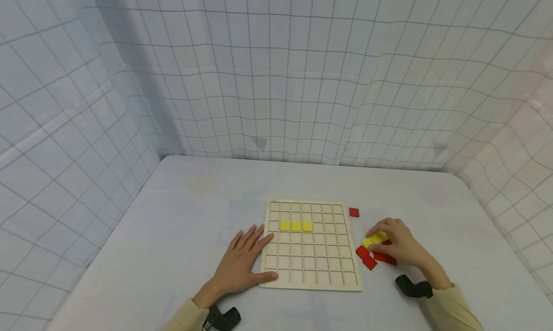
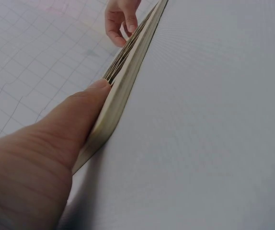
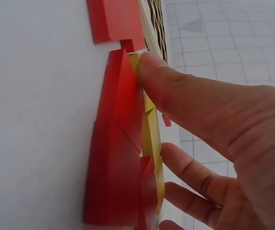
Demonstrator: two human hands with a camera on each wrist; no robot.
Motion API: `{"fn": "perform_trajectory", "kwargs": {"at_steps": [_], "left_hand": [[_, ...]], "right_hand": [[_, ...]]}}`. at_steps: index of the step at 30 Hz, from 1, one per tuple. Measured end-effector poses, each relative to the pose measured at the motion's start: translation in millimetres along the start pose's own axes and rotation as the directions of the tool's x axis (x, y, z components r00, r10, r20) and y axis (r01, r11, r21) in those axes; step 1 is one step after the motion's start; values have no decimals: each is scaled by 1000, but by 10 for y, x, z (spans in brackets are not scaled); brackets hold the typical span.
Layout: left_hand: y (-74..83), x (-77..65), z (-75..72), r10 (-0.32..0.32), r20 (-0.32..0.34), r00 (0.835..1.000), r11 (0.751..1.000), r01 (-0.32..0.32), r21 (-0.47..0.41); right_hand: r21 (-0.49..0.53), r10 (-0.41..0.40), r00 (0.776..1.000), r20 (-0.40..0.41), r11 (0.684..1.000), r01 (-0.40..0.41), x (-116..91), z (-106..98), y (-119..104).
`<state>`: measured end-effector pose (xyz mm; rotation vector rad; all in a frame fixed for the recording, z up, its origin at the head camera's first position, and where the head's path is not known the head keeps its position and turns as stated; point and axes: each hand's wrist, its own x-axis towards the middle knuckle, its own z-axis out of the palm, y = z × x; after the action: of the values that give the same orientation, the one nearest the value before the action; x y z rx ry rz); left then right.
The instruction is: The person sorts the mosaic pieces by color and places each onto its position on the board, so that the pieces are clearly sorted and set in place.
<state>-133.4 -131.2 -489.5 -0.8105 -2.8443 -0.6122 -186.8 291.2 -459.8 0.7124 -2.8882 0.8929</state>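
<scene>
A cream grid board (image 1: 308,287) lies on the table, with three yellow square tiles (image 1: 296,226) in a row in its upper squares. My left hand (image 1: 239,266) rests at the board's left edge, fingers spread and fairly straight, its thumb on the near corner. To the right of the board, my right hand (image 1: 398,243) curls over a small group of yellow tiles (image 1: 372,240). Its thumb touches the end of a yellow tile (image 3: 149,129), and the index finger bends toward the same tile from the far side. Red tiles (image 3: 113,143) lie directly beside these yellow ones.
Two touching red tiles (image 1: 366,257) lie between the board and my right hand. A single red tile (image 1: 354,212) sits apart by the board's upper right corner. White cloth with a dark grid (image 1: 285,81) hangs behind the table and at both sides.
</scene>
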Motion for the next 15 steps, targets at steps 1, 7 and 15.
{"fn": "perform_trajectory", "kwargs": {"at_steps": [1,7,15], "left_hand": [[-2,-1,-3,-1,3,1000,1000,1,1],[-12,-2,2,-4,9,1000,1000,4,9],[-15,-4,10,12,-13,1000,1000,-12,2]], "right_hand": [[2,0,1000,3,1000,0,7,-3,-2],[20,24,1000,-7,1000,-24,60,7,-17],[-32,15,999,-38,999,-17,85,59,-8]]}}
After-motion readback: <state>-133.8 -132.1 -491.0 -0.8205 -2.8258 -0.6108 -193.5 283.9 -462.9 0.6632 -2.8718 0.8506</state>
